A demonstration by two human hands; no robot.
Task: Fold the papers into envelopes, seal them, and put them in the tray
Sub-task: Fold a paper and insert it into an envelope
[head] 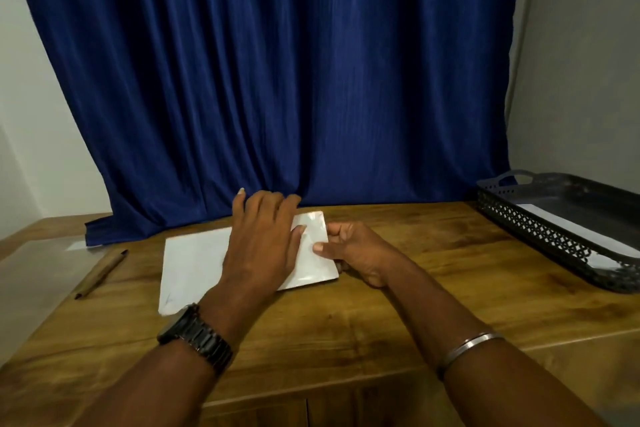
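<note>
A white folded paper (194, 263) lies flat in the middle of the wooden table (433, 281). My left hand (263, 239) rests flat on its middle with the fingers spread and straight. My right hand (353, 250) pinches the paper's right edge, thumb on top and fingers curled under it. The dark plastic tray (540, 229) with a lattice rim stands at the right, and a white envelope (571, 225) lies inside it.
A brown pen (100, 274) lies on the table to the left of the paper. A blue curtain (277, 80) hangs behind the table and drapes onto its back edge. A small white slip (77, 246) lies at the far left.
</note>
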